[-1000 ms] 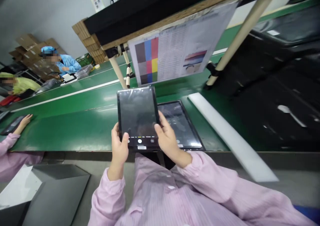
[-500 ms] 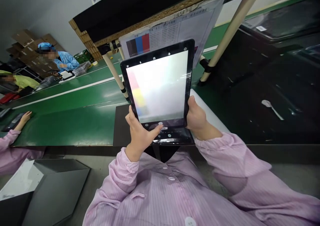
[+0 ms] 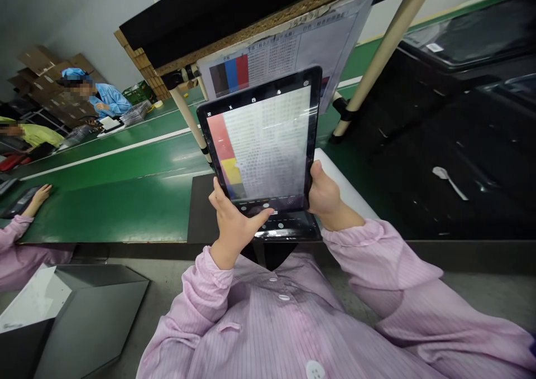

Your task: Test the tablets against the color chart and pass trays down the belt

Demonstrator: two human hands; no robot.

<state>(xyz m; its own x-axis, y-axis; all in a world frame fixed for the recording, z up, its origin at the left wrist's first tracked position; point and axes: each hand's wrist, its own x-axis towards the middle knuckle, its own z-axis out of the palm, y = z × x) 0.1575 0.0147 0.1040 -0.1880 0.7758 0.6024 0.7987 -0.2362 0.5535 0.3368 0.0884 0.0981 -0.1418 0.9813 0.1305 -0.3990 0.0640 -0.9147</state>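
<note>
I hold a black tablet (image 3: 262,139) upright in front of me. Its lit screen shows a page of text with red and yellow patches at its left side. My left hand (image 3: 232,222) grips the lower left corner, thumb lying on the bottom of the screen. My right hand (image 3: 324,195) clasps the lower right edge. Behind the tablet hangs a printed chart (image 3: 288,44) with colour squares and fine text. A second tablet (image 3: 288,231) lies flat on the bench edge just under the held one.
A green conveyor belt (image 3: 117,200) runs to the left. A co-worker's hand (image 3: 37,196) in a pink sleeve rests on a dark device at far left. Two people work further back. Dark trays (image 3: 460,144) fill the right. A grey box (image 3: 84,317) stands low left.
The tablet has been lifted from low over the bench up to face the chart. Its screen went from dark to a blurred white view, then to a sharp picture of the chart.
</note>
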